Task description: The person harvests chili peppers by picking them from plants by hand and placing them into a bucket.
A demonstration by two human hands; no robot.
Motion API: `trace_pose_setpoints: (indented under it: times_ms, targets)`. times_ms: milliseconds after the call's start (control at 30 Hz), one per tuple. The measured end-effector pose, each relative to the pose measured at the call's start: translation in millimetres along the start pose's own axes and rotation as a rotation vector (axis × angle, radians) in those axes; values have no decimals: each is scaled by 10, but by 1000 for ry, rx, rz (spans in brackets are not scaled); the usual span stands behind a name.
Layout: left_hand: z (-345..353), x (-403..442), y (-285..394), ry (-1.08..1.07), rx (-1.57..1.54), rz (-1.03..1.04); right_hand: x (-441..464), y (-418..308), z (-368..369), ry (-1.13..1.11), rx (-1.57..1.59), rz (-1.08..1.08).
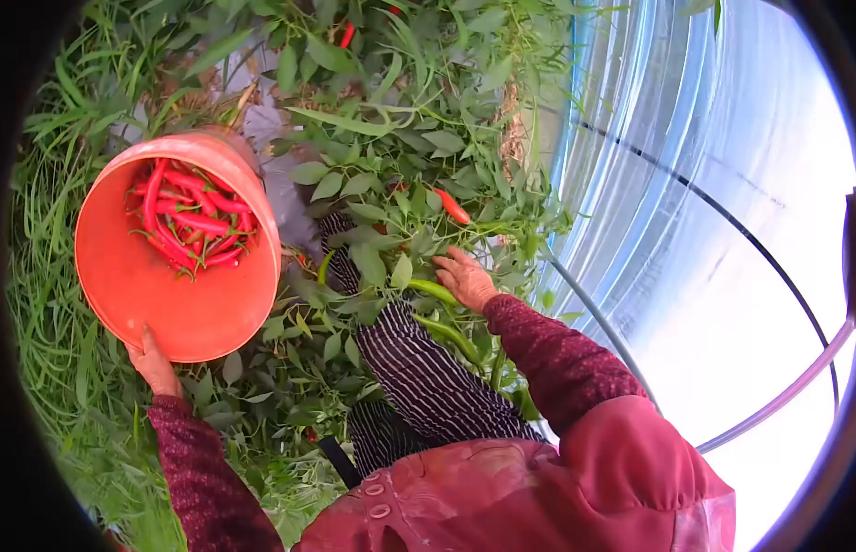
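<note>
An orange bucket [179,322], tilted toward the camera, holds several red peppers [200,221]. My left hand [155,363] grips its lower rim, with the thumb over the edge. Among the leaves of the pepper plants, my right hand [465,279] reaches in, its fingers partly spread and touching foliage; nothing shows in it. Just above that hand hangs a red pepper [453,207]. Long green peppers [451,337] hang below and to the left of it, beside my striped trouser leg.
Another red pepper [347,35] hangs near the top. Tall grass [55,267] grows on the left. Grey ground sheeting [285,198] shows between plants. At the right stands a clear plastic wall [686,212] with dark and grey tubes across it.
</note>
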State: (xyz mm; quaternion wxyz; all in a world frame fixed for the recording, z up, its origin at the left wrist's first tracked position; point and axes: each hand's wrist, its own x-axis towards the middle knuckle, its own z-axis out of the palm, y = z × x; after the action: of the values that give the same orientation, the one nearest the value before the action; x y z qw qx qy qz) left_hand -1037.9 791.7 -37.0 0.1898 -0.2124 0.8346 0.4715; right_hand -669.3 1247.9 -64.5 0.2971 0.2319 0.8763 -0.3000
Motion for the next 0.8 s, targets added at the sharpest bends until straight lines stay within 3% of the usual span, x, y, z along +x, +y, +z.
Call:
trace_pose_setpoints:
  times_ms: [67,133,233,300,367,433,533,567,667,733,767,800]
  targets:
    - [5,-20,62,36,82,-48,-26,-169,-182,-14,75,95]
    - [-61,16,-42,9,59,-55,25,-276,-310,25,-141,19]
    - [-13,-36,66,4,26,-88,234,-426,-644,33,63,137]
    - [48,-88,160,27,25,-111,367,-378,-675,151,-10,111]
    - [76,-112,202,69,81,-127,635,-221,-661,449,353,280]
    - [51,-109,156,70,75,-117,953,-57,-778,484,393,452]
    - [9,-63,90,75,77,-105,1357,246,-732,291,107,346]
    - [-2,-48,70,86,78,-100,1490,268,-739,-34,27,412]
    - [-66,-27,28,54,27,-144,1491,233,-541,-247,-75,498]
    - [-62,-25,55,37,32,-182,1333,240,-467,42,13,492]
    - [-63,-35,105,23,37,-219,1261,303,-384,39,18,495]
    - [-68,-68,181,22,40,-218,1175,390,-306,192,413,532]
